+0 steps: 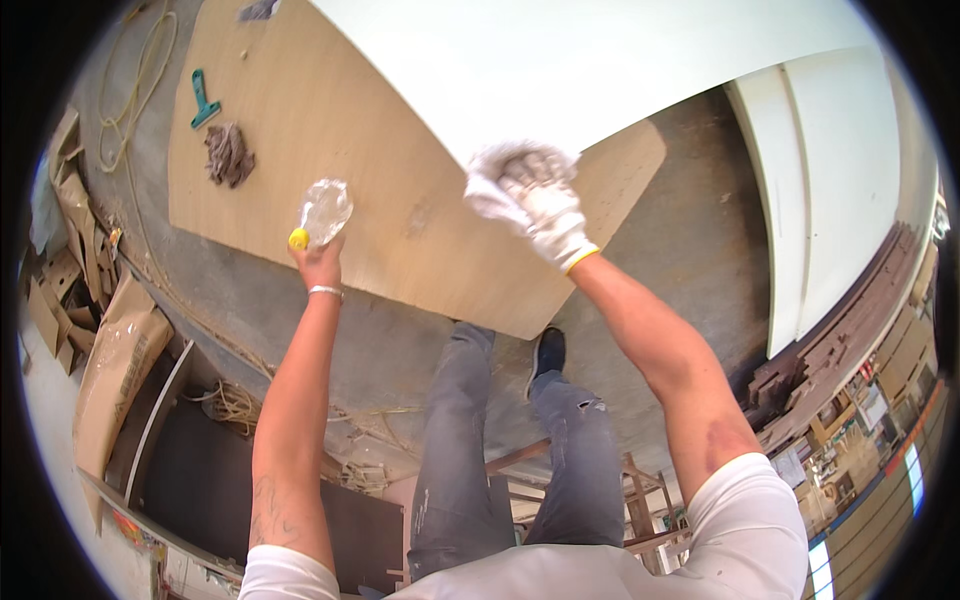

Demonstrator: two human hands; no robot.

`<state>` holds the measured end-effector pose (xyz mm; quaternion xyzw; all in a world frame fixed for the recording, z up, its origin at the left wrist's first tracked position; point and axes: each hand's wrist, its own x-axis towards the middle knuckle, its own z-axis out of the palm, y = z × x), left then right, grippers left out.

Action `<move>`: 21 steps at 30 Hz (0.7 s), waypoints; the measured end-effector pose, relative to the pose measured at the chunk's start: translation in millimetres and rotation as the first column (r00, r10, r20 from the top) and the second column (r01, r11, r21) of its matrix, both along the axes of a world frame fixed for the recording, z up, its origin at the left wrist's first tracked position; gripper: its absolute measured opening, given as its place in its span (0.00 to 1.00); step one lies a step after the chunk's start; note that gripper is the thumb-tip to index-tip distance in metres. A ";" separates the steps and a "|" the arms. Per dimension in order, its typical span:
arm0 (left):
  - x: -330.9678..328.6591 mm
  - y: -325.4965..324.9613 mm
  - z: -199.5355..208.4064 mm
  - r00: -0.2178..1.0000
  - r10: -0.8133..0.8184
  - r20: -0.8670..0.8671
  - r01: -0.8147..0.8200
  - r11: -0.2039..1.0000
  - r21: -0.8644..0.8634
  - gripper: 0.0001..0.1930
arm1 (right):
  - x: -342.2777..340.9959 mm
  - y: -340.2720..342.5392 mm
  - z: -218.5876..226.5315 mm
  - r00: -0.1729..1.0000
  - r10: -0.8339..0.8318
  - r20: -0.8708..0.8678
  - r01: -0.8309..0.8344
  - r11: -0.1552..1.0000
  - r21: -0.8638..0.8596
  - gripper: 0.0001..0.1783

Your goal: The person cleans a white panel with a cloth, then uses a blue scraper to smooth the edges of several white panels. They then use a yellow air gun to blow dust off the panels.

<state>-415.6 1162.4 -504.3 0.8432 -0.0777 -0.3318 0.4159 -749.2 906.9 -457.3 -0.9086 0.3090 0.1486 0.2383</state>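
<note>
My bare left hand (320, 263) is closed around a clear plastic bottle (327, 211) with a yellow cap, held up over a wooden board (400, 215). A knit work glove with a yellow cuff covers my right hand (548, 212). In it is a bunched whitish cloth (490, 190), at the near corner of a large white panel (560, 70). The panel lies over the board. Motion blurs the cloth, and part of the gloved fingers is hard to make out.
On the board's left side lie a green scraper (204, 100) and a crumpled brown rag (229, 156). A pale hose (130, 130) coils on the floor beyond. White panels (830, 170) stand at right near stacked brown strips (830, 345). Cardboard (125, 345) leans at left.
</note>
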 end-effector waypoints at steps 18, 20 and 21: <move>-294.0 -18.1 232.6 0.881 0.454 -0.132 -0.293 0.742 0.603 0.17 | -245.9 -354.6 -2.3 0.991 0.127 0.029 -0.123 0.986 -0.110 0.33; -357.1 -44.7 256.3 0.837 0.499 -0.225 -0.230 0.693 0.684 0.16 | -283.9 -452.4 4.1 0.872 -0.256 0.418 0.263 0.964 0.040 0.33; -392.0 -63.7 263.3 0.838 0.474 -0.270 -0.198 0.727 0.658 0.16 | -296.8 -477.0 10.3 0.958 -0.197 0.211 0.263 0.897 -0.355 0.31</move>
